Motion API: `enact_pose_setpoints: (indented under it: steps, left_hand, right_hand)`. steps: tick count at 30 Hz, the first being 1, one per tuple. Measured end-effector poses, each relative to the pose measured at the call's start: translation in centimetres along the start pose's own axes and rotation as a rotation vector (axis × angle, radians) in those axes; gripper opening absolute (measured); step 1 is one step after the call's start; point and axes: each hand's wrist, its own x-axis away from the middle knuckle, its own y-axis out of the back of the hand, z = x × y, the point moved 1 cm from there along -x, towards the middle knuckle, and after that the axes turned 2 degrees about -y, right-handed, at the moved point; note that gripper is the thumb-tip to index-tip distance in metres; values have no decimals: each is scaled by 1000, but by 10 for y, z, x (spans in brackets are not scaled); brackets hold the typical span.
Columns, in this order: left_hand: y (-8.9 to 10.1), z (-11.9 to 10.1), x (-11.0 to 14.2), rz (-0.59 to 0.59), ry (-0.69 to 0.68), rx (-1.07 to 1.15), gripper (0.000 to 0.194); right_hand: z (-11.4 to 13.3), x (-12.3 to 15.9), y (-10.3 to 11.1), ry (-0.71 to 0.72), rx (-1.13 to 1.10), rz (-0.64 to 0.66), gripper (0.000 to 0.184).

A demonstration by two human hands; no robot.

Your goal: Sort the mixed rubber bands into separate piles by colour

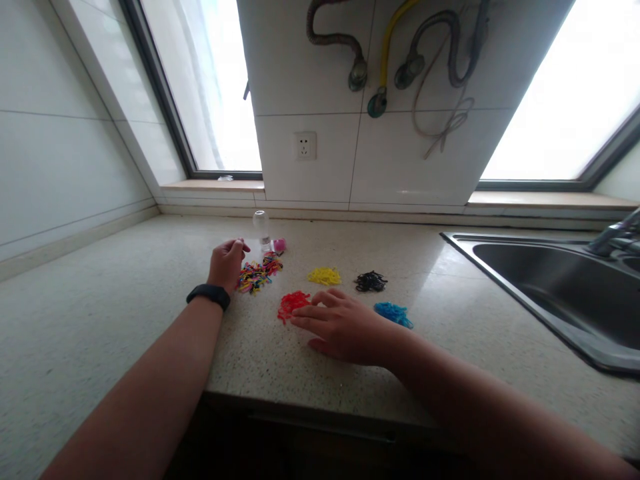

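My right hand [343, 327] is over the counter with its fingers stretched out, the fingertips touching the edge of a pile of red rubber bands [293, 305]. My left hand [227, 262], with a black band on its wrist, is curled closed beside a mixed pile of coloured rubber bands [259, 275]; whatever its fingers hold, if anything, is hidden. Separate small heaps of yellow rubber bands [325, 276], black rubber bands [371, 281] and blue rubber bands [394, 313] lie around my right hand. Behind the mixed pile are a clear plastic bottle [261, 230] and a pink cap [279, 245].
The speckled counter [150, 293] runs back to a tiled wall with a socket [305, 145] and hanging hoses [387, 53]. A steel sink [550, 287] with a tap [617, 233] is set in at the right. The counter's front edge lies below my forearms.
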Motion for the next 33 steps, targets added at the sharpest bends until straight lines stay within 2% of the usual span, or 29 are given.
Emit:
enact_pose_setpoints:
  steps: [9,18,23,28,33]
  left_hand:
    - [1,-3,2,37,-9,-55,30]
    - [3,-2,2,96,-49,-184,36]
    - [5,-2,3,217,-93,-298,41]
    - [7,-4,3,392,-180,-451,37]
    - [4,-6,4,485,-278,-539,33]
  right_hand:
    - [5,1,3,4,31,32,42]
    - [-6,9,14,1,-55,-1,44]
    - [-15,13,20,-47,-82,-25,39]
    - [-21,16,21,-67,-111,-49,35]
    - [-24,17,22,-73,-116,-47,35]
